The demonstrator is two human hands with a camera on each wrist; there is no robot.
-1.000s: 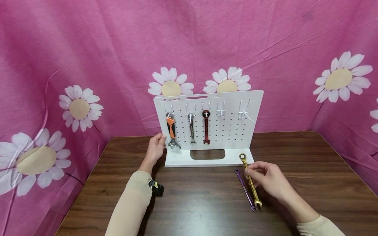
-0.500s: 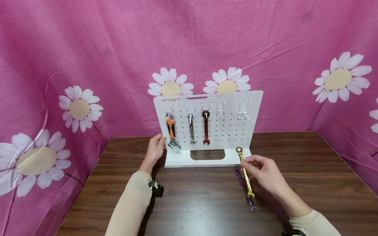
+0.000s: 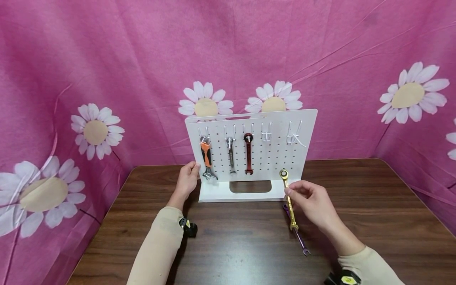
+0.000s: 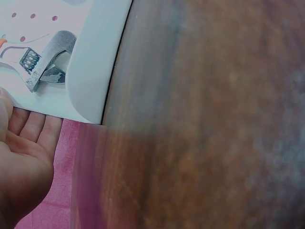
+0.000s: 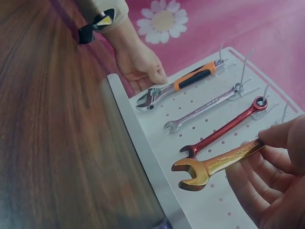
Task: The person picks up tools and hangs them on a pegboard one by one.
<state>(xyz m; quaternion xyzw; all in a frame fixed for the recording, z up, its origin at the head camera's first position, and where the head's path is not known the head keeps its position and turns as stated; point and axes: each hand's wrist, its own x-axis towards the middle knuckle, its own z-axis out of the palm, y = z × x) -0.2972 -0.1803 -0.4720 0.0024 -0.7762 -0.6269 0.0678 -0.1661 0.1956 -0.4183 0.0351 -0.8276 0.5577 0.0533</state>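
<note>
My right hand (image 3: 315, 204) pinches a gold combination wrench (image 3: 289, 204) by its shaft, ratchet ring up and open end (image 5: 193, 174) down. In the head view it overlaps a purple wrench (image 3: 302, 242) lying on the table. At the left edge of a white pegboard (image 3: 270, 158), my left hand (image 3: 187, 180) grips the board, thumb in front and fingers (image 4: 33, 126) behind. From the board's hooks hang an orange-handled adjustable wrench (image 3: 206, 154), a silver wrench (image 3: 231, 156) and a red wrench (image 3: 249, 154).
Two white hooks, one pair at the middle right (image 3: 266, 134) and one at the far right (image 3: 294, 136), carry no tool. The pegboard base (image 3: 213, 194) has a cut-out slot and stands on the dark wooden table (image 3: 231, 245). Behind hangs a pink flowered cloth (image 3: 228, 47).
My right hand has moved the gold wrench up and leftward, toward the pegboard, from beside the purple wrench to over it. The left hand has stayed at the board's edge.
</note>
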